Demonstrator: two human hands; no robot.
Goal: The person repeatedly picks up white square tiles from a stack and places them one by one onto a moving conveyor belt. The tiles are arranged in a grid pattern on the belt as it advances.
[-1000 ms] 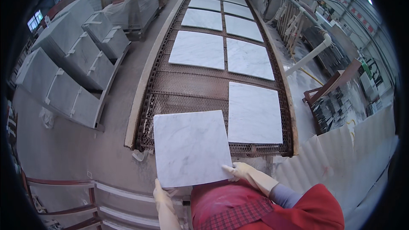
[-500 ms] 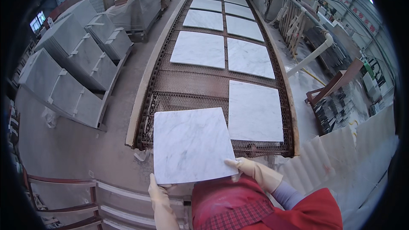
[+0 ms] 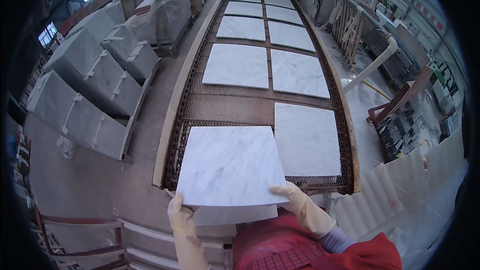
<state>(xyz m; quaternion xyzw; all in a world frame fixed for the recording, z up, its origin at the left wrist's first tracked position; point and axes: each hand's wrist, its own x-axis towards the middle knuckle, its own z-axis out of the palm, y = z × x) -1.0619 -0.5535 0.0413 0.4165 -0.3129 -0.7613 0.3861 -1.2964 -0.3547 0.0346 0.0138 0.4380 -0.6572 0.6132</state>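
A white marble tile with grey veins is held by both hands over the near left end of a mesh conveyor belt. My left hand, in a cream rubber glove, grips its near left corner, thumb on top. My right hand, gloved alike, is closed on the near right corner, its thumb on the upper face. Under the tile's near edge shows a strip of another pale slab, mostly hidden. To the right, a matching tile lies flat on the belt. Further tiles lie beyond in two columns.
Upright stacks of strapped stone slabs stand on the left, with a plastic-wrapped stack behind. A white pipe and a brown stand are on the right. Metal rails cross the lower left; pale sheeting lies lower right.
The held tile has moved forward over the belt and tilted flatter, both hands still on it. A pale slab now shows beneath its near edge. The view has shifted slightly.
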